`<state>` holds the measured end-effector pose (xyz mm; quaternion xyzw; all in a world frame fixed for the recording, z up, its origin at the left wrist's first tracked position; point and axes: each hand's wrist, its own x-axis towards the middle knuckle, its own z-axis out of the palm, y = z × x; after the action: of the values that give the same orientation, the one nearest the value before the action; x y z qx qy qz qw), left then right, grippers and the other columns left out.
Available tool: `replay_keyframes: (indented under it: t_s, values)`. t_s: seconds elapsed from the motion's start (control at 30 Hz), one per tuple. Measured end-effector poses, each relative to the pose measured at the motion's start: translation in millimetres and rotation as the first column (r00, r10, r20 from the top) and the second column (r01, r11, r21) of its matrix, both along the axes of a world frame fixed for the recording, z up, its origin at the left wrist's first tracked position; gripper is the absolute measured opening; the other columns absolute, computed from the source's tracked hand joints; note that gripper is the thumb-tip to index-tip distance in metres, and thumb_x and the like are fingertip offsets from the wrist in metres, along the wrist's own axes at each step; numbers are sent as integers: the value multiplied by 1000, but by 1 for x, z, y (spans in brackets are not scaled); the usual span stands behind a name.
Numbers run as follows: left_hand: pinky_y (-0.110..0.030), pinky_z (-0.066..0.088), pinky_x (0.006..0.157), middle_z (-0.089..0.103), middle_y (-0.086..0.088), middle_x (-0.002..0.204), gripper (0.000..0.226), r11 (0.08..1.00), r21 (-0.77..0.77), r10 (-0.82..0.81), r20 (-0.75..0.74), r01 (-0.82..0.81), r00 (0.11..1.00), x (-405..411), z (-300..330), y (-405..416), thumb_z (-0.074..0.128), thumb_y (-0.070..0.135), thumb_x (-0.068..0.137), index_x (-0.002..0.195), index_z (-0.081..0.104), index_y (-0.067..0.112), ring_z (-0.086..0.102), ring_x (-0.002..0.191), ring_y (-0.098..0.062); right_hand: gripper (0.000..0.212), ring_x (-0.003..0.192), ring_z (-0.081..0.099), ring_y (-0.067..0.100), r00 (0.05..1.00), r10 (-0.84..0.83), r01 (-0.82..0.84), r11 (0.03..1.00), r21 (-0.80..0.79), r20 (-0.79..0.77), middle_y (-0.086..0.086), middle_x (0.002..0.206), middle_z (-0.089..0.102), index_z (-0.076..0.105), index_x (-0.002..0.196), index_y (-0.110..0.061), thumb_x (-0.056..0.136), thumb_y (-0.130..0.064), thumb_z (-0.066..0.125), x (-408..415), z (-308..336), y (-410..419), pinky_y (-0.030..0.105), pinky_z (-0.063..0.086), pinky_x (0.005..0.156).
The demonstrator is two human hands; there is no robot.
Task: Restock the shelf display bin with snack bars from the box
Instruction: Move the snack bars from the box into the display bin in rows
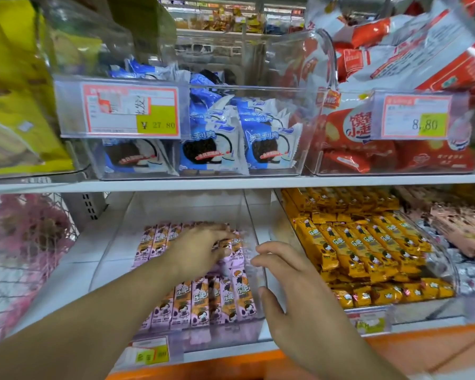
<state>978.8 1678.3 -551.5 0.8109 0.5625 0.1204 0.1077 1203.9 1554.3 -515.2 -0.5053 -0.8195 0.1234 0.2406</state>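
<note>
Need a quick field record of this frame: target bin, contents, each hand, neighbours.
target bin: clear display bin, lower shelf, centre
contents: purple snack bars lying in rows, rear of bin bare
left hand: inside the bin, fingers spread over the bars; grip unclear
right hand: at the bin's right wall, fingers loosely curled, holding nothing visible
right neighbour: yellow snack bars in the adjacent bin
above: blue cookie packs
supply box: not in view

Purple snack bars [200, 300], yellow bars [368, 250], orange shelf edge [422, 349]
</note>
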Motion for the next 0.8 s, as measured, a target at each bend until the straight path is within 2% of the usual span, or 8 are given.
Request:
replay_keyframes:
  t_s: [0.13, 0.23, 0.4, 0.5, 0.63, 0.73, 0.77, 0.8]
  values:
    - [-37, 37, 120, 41, 12, 161, 47, 999, 29, -14, -65, 16, 998, -4, -2, 6, 61, 41, 101, 148, 53, 40, 47, 142, -18, 41, 138, 35, -3, 1000, 3, -3, 1000, 5, -2, -34, 143, 31, 57, 136, -34, 98, -19, 63, 1, -2, 1, 1, 17, 108]
    - [-44, 34, 122, 40, 12, 163, 46, 998, 55, -20, -122, 27, 992, -6, -4, 6, 52, 47, 104, 150, 48, 43, 39, 148, -18, 40, 138, 35, -3, 1000, 5, -5, 1000, 12, -3, -34, 145, 31, 57, 137, -35, 100, -22, 63, 3, -3, 1, 0, 16, 107]
    - [-51, 16, 129, 22, 13, 170, 58, 1000, -9, -13, -219, 12, 976, -4, -4, -3, 36, 56, 106, 161, 21, 44, 15, 159, -22, 42, 139, 33, -2, 1000, 1, -1, 1000, 6, -15, -34, 147, 29, 55, 142, -34, 102, -24, 62, 5, -8, 1, -2, 14, 106]
    - [-55, 8, 129, 14, 15, 172, 61, 997, -71, -6, -170, -6, 985, -6, -2, -9, 32, 61, 105, 162, 16, 45, 5, 160, -23, 44, 140, 33, -2, 1000, -9, 10, 1000, 21, -21, -33, 149, 32, 55, 145, -34, 102, -24, 63, 6, -10, 1, -2, 11, 106]
    - [-43, 12, 130, 28, 10, 169, 56, 998, -60, -2, -19, 1, 1000, -12, 13, -36, 35, 57, 106, 159, 31, 42, 17, 158, -19, 49, 142, 34, 3, 1000, -14, 15, 999, 39, -28, -32, 146, 38, 54, 149, -31, 102, -25, 66, 9, -9, 0, 0, 12, 111]
    - [-22, 16, 122, 40, 9, 163, 49, 999, 35, 3, 154, -8, 988, -12, 39, -89, 44, 45, 108, 156, 44, 34, 31, 153, -12, 48, 138, 49, 19, 999, -5, 9, 989, 144, -34, -12, 147, 55, 61, 142, -24, 96, -24, 73, 10, -4, -10, 31, 38, 118]
    - [-19, 18, 119, 43, 9, 161, 48, 998, 60, 8, 193, -20, 981, -13, 45, -110, 47, 42, 108, 154, 47, 31, 34, 151, -10, 45, 134, 53, 22, 999, -5, 12, 985, 172, -42, -6, 144, 58, 64, 138, -22, 95, -23, 74, 9, -1, -16, 36, 42, 115]
    - [-16, 23, 116, 47, 9, 158, 45, 996, 78, 17, 226, -35, 974, -16, 48, -133, 48, 40, 108, 151, 52, 28, 38, 148, -9, 41, 130, 56, 22, 999, 5, 5, 983, 184, -53, -3, 139, 61, 65, 135, -20, 95, -23, 74, 7, 2, -24, 35, 43, 112]
